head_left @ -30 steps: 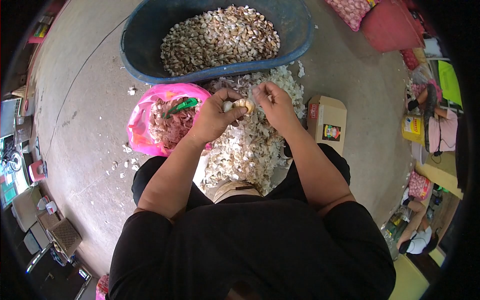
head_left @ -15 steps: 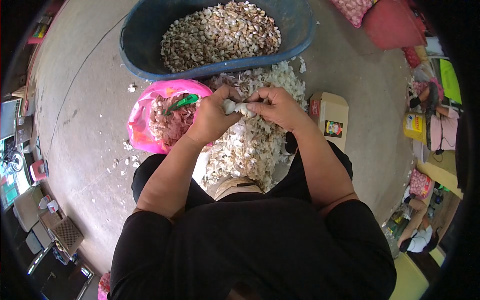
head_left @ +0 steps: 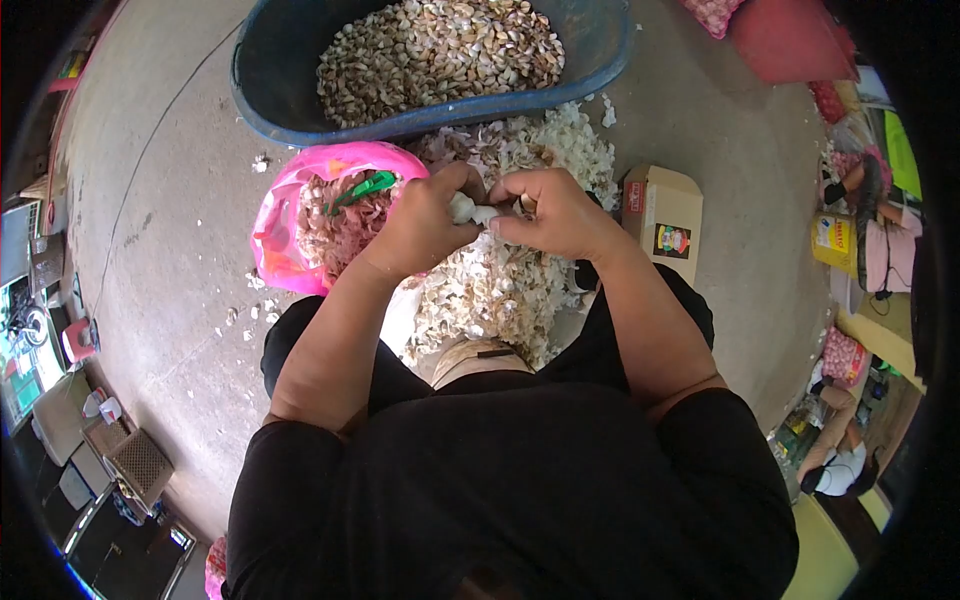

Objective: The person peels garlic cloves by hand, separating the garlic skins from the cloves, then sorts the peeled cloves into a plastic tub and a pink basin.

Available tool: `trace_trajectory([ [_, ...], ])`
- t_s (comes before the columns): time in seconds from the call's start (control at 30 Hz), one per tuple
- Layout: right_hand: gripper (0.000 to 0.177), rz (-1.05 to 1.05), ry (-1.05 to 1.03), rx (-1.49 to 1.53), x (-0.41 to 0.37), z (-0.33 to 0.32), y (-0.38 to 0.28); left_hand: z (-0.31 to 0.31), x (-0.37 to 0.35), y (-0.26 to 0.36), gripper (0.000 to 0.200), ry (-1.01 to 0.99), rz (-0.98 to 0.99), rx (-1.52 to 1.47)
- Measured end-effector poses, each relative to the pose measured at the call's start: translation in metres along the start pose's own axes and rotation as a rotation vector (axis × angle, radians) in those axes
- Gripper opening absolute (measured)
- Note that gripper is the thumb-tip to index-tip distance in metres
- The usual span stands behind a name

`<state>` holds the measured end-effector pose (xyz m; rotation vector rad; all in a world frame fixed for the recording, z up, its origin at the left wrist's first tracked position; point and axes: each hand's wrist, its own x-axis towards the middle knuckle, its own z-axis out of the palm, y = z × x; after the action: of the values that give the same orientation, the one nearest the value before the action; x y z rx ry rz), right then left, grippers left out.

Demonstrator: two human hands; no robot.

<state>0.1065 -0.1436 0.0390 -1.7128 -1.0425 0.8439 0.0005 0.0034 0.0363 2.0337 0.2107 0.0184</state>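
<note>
Both hands meet over a heap of pale garlic skins (head_left: 490, 300). My left hand (head_left: 425, 222) is closed around a white garlic bulb (head_left: 462, 208), which shows between thumb and fingers. My right hand (head_left: 550, 212) pinches at the other side of the garlic, thumb and forefinger closed on a white piece at its edge. Left of the hands, a pink plastic bag (head_left: 275, 225) stands open with reddish skins inside and a green-handled tool (head_left: 368, 190) lying on top. Beyond the heap, a blue tub (head_left: 270, 85) holds many loose garlic cloves (head_left: 440, 60).
A cardboard box (head_left: 672, 215) with a printed label stands right of the heap. Scraps of skin dot the concrete floor (head_left: 190, 250). Red sacks (head_left: 790, 40) lie at the far right. Two people sit along the right side, near a yellow container (head_left: 833, 240). Crates (head_left: 135, 465) stand at left.
The thumbs and fingers have shifted slightly on the garlic, and less of it shows between the hands. The tub and bag sit slightly higher in view.
</note>
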Motion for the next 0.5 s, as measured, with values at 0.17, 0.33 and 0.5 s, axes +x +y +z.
trace_trajectory([
  [0.17,0.012,0.034,-0.091,-0.145,0.001,-0.002,0.003,0.001,-0.002,0.003,0.035,-0.071,-0.022,-0.002],
  [0.33,0.012,0.027,-0.147,-0.231,0.001,0.004,0.001,0.003,-0.003,0.0,0.042,-0.151,-0.07,0.08],
  [0.5,0.015,0.177,0.01,-0.252,0.008,0.006,0.019,-0.001,-0.004,0.001,0.047,-0.111,-0.055,0.073],
])
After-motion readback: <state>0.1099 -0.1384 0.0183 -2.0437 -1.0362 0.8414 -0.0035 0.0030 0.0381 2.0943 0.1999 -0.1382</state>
